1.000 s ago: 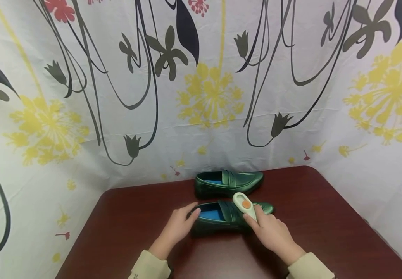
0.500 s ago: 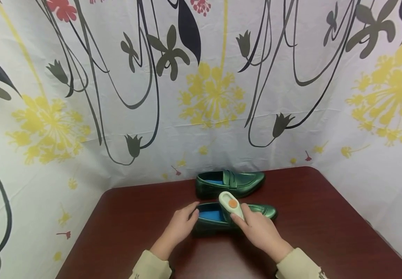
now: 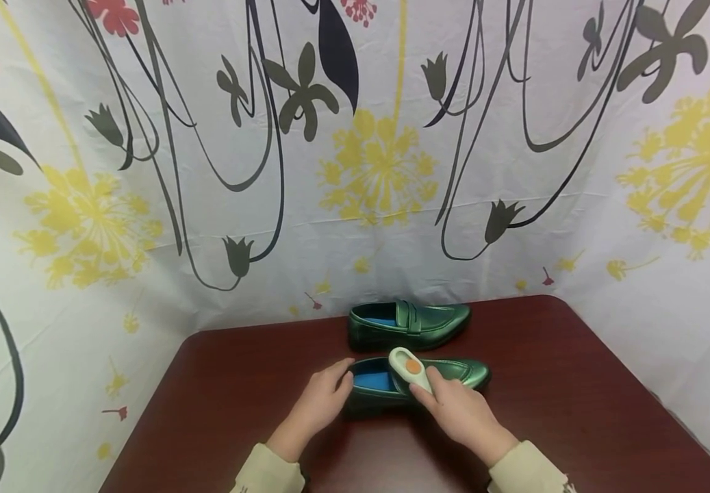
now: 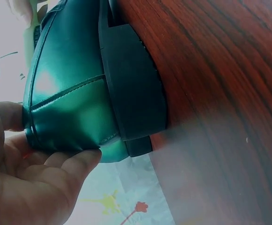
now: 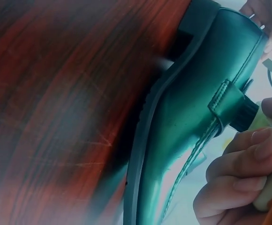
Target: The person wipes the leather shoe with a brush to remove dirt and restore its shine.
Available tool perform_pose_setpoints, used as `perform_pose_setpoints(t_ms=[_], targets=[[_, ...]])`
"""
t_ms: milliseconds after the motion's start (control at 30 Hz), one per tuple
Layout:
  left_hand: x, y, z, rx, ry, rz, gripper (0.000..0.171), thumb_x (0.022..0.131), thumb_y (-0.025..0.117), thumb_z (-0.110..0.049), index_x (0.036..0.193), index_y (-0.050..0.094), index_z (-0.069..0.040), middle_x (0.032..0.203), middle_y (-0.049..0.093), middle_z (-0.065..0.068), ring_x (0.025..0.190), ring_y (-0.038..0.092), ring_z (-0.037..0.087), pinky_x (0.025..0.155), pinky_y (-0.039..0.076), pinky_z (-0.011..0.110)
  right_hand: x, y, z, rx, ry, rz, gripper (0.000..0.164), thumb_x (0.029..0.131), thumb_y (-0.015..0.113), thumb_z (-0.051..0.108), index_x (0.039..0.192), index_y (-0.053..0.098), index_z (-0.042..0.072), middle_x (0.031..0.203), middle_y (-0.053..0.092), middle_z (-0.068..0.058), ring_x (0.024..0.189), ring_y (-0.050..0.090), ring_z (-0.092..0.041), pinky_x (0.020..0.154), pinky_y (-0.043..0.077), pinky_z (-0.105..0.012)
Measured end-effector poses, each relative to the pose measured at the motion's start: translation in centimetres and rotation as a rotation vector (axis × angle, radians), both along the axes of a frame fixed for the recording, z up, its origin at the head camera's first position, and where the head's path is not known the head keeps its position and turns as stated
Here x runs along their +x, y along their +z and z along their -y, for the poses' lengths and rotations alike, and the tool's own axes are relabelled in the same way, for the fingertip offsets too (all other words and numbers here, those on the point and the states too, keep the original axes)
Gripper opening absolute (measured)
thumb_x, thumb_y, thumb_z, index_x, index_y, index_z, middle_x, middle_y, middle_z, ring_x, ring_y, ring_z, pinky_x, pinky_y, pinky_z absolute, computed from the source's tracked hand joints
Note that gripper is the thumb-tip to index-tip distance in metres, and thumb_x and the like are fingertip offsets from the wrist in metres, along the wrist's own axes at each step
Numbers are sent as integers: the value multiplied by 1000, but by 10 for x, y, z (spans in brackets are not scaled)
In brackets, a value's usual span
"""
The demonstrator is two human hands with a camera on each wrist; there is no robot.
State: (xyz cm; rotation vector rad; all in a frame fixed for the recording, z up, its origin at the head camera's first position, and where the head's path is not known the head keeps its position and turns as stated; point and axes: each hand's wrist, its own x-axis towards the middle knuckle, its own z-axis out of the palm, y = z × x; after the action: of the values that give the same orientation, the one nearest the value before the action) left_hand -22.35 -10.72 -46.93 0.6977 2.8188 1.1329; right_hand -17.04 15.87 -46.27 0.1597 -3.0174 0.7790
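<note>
A shiny green loafer (image 3: 468,373) with a blue insole (image 3: 372,381) lies on the table, toe to the right. My left hand (image 3: 320,397) holds its heel; in the left wrist view the fingers (image 4: 75,168) curl round the back of the heel. My right hand (image 3: 462,411) grips a pale green shoe brush (image 3: 409,366) with an orange oval on its handle. In the right wrist view, the brush's black bristles (image 5: 244,115) meet the loafer near its strap (image 5: 227,103). Part of the vamp is hidden behind the brush and hand.
A matching green loafer (image 3: 437,322) stands just behind, pointing the same way. Both shoes are on a dark red-brown wooden table (image 3: 237,390). White fabric (image 3: 293,274) with a flower print hangs along the table's back and sides.
My right hand has carried the shoe brush left from near the toe to the strap, then slightly lower onto the loafer. The left hand keeps its place at the heel.
</note>
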Motion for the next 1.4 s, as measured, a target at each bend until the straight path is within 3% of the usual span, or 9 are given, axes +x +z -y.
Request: perform_pose_setpoints(t_ms=[267, 800, 1067, 1400], targets=[[1, 0, 0, 20, -9, 9, 44, 108, 46, -27, 147, 51, -7, 149, 55, 14, 138, 51, 31, 112, 43, 54, 3, -3, -9, 14, -29, 0, 41, 103, 49, 54, 111, 53, 14, 68, 50, 0, 58, 48, -17, 52, 37, -37], [2, -1, 0, 42, -4, 30, 44, 109, 45, -26, 148, 49, -7, 150, 53, 14, 140, 49, 31, 112, 41, 55, 5, -11, -27, -6, -70, 48, 61, 102, 39, 65, 125, 51, 10, 77, 56, -3, 67, 55, -20, 57, 43, -42], [3, 0, -1, 38, 3, 47, 45, 109, 45, -28, 149, 49, -9, 151, 52, 13, 141, 48, 31, 113, 40, 55, 5, -14, -37, -29, -78, 68, 62, 104, 44, 54, 137, 48, 3, 89, 64, -9, 74, 61, -22, 62, 47, -44], [4, 0, -1, 41, 20, 59, 45, 109, 45, -29, 150, 48, -10, 151, 52, 12, 141, 48, 31, 113, 41, 56, 8, -17, -53, 50, -107, 24, 55, 104, 45, 56, 129, 50, 7, 87, 66, -14, 67, 63, -27, 52, 44, -44]])
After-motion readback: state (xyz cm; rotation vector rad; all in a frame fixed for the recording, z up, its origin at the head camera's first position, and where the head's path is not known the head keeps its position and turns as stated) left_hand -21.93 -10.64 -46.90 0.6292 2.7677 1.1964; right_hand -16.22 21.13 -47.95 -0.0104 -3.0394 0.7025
